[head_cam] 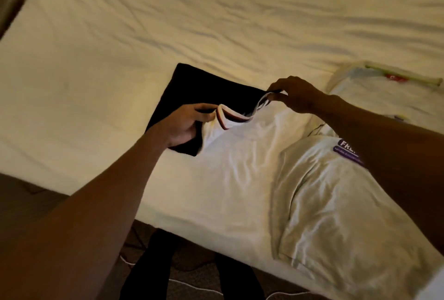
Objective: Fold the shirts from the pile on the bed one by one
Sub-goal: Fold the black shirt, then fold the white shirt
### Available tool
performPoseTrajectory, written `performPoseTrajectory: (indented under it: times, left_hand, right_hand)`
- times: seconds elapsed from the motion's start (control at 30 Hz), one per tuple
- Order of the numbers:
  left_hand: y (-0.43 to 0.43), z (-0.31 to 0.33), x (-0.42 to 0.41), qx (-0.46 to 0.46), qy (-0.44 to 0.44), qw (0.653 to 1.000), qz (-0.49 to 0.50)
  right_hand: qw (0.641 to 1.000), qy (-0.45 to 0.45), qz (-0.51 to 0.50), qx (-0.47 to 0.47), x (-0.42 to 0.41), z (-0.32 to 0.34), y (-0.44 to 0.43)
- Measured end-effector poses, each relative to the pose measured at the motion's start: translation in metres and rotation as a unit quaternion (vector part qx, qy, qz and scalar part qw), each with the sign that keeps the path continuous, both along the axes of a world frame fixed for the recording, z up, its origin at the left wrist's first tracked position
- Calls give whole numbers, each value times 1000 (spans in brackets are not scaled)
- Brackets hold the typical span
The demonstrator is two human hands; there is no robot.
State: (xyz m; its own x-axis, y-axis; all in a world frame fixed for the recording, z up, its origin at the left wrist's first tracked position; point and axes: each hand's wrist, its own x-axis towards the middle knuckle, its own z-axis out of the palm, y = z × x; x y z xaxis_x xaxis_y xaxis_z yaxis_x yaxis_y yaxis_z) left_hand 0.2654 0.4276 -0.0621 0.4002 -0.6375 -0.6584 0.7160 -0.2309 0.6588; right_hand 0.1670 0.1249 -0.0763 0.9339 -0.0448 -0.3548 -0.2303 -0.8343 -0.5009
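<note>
1. Holding the white shirt (240, 153) by its dark-trimmed top edge, we have the left grip (185, 124) curled round one end. The right grip (296, 95) pinches the other end between thumb and fingertips.
2. That edge is lifted off the bed (120, 59), while the body of the shirt trails onto the sheet toward us. We judge that two holds set apart keep the cloth taut, so it can be laid out flat.
3. A black shirt (204, 86), already folded square, lies flat on the bed just behind the lifted edge, likely set aside as finished.
4. The pile sits on our right. A pale shirt with a purple logo (331, 203) touches the white one, and another pale garment (379, 88) lies beyond; we cannot tell whether that one is folded.
5. We judge the task early: one shirt folded, one in hand.
</note>
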Motion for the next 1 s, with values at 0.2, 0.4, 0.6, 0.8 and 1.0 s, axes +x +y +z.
performPoseTrajectory:
  times: [0.2, 0.4, 0.6, 0.8, 1.0]
  left_hand:
    - [46, 85, 43, -30, -9, 995, 96]
    - [117, 183, 87, -63, -92, 978, 174]
    - [210, 289, 113, -40, -158, 952, 258]
    - [330, 391, 139, -22, -213, 933, 290]
    - [474, 465, 142, -21, -271, 897, 349]
  right_hand:
    - [995, -46, -71, 51, 40, 72, 54]
    - [992, -82, -67, 66, 111, 191, 120]
    - [989, -122, -16, 82, 164, 309, 200]
    - [978, -171, 56, 105, 220, 401, 302]
    - [963, -212, 116, 121, 289, 462, 455]
